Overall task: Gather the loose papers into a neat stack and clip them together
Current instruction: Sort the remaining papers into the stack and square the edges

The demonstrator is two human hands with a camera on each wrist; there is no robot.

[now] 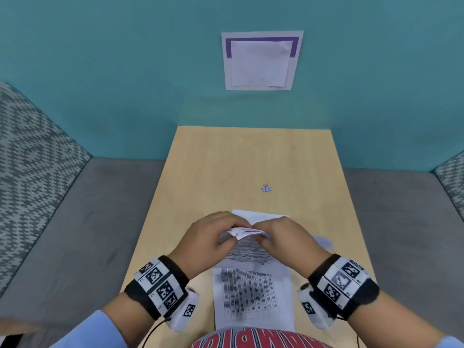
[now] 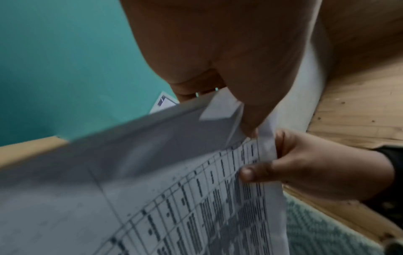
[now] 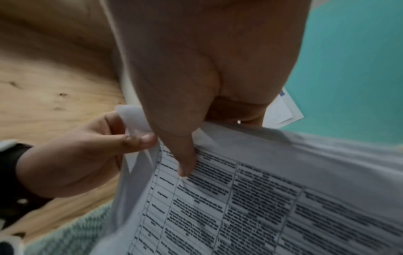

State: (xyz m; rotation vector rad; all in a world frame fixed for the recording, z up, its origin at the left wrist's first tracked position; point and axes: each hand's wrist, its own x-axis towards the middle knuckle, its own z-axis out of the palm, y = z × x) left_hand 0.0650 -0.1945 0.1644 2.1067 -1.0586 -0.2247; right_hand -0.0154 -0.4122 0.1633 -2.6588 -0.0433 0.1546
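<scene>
Papers point(image 1: 251, 285), print blurred unreadable, pinched by left hand point(image 1: 211, 237) and right hand point(image 1: 286, 239).

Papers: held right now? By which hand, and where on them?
Both. The left hand and right hand pinch the printed papers at the far top edge, lifting it off the table.

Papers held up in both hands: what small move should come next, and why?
Probably tap the papers square on the table. Both the left hand and right hand pinch their top edge, sheet corners look splayed, and the binder clip lies untouched farther back.
</scene>
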